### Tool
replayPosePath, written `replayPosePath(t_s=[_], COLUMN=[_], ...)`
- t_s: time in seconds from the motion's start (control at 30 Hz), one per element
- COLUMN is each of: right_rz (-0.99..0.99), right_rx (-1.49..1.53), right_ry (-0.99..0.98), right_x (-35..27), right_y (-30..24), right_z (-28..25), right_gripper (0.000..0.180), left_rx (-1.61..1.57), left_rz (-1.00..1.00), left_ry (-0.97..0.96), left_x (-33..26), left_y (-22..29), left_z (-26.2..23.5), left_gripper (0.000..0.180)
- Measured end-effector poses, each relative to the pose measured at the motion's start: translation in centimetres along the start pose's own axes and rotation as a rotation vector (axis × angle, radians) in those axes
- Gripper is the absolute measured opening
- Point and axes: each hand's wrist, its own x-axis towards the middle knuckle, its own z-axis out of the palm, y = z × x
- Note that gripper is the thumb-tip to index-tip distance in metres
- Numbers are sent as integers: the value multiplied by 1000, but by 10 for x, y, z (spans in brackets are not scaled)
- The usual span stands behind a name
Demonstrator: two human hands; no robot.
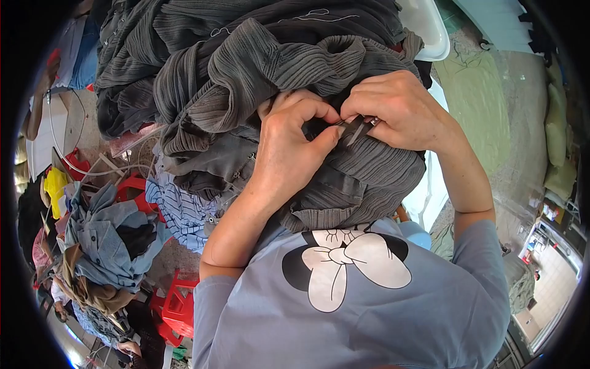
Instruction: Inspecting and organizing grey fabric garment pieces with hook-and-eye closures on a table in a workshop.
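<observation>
A dark grey ribbed garment (375, 161) lies bunched in front of me, against my shirt. My left hand (292, 132) is closed on it, thumb and forefinger pinching a small part of the cloth. My right hand (399, 111) is closed around small metal thread snips (355, 131), whose blades point down toward the cloth beside my left thumb. Both hands' fingertips almost meet there. Whether a thread lies between the blades is too small to tell. Beyond my hands, more dark ribbed garments (246, 67) are heaped, with pale loose threads (319, 15) on top.
A white plastic tub (437, 37) stands at the far right of the heap. To my left are a blue striped cloth (184, 212), a pile of denim-blue and brown clothes (101, 234) and red plastic stools (179, 304). Light green fabric (473, 104) lies on the right.
</observation>
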Motion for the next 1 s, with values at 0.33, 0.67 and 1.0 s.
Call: replayPosePath(t_s=[0.33,0.67,1.0], right_rz=[155,312,264], right_rx=[228,467,526], right_ry=[2,59,151], right_x=[-4,-17,-27], right_y=[5,7,2], right_z=[8,8,11], right_gripper=[14,13,11], left_rx=[-27,203,12], left_rz=[-51,23,-8], left_ry=[-34,-19,27], left_x=[3,-5,-12], left_y=[4,2,4], left_z=[-2,-9,-18], left_gripper=[17,37,37])
